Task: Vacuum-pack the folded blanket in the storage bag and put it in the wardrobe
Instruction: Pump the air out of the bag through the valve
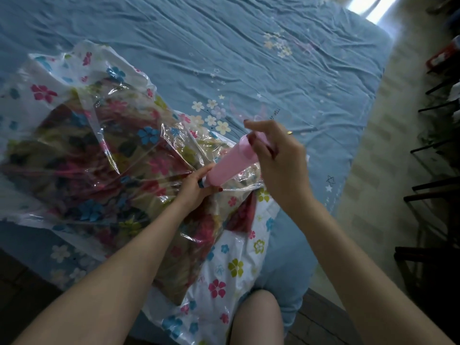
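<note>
A clear storage bag (236, 265) printed with coloured flowers lies on the blue bed sheet (224, 46). Inside it sits the folded blanket (104, 165), dark with red and yellow patterns. A pink hand pump (231, 163) stands tilted on the bag's valve. My left hand (199, 185) grips the base of the pump where it meets the bag. My right hand (276, 155) holds the pump's upper handle, with the index finger stretched out. The valve itself is hidden under the pump and my left fingers.
The bed edge runs along the right, with pale floor (373, 145) beyond it. Dark chair or rack frames (435, 170) stand at the far right. My bare knee (256, 317) is at the lower middle, against the bed.
</note>
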